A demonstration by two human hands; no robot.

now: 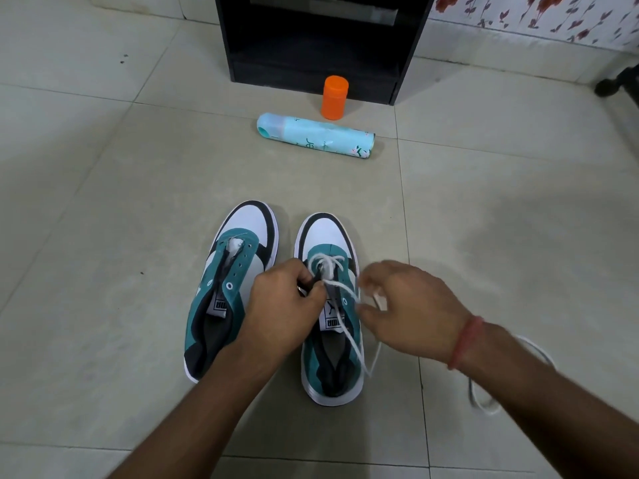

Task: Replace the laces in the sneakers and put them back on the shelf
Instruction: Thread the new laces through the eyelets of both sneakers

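Two teal, white and black sneakers stand side by side on the tiled floor, toes pointing away from me. The left sneaker (228, 271) has bare eyelets and no lace. A white lace (326, 266) crosses the lower eyelets of the right sneaker (328, 236). My left hand (287, 305) pinches that sneaker's eyelet edge and the lace at mid-tongue. My right hand (411, 305), a red thread on its wrist, pinches the other end of the lace just right of the shoe. Loose lace trails down over the shoe's right side.
A black shelf unit (318, 46) stands open at the back. In front of it are an upright orange bottle (334, 97) and a turquoise spray can (314, 136) lying on its side. Another white lace (484, 399) lies on the floor under my right forearm.
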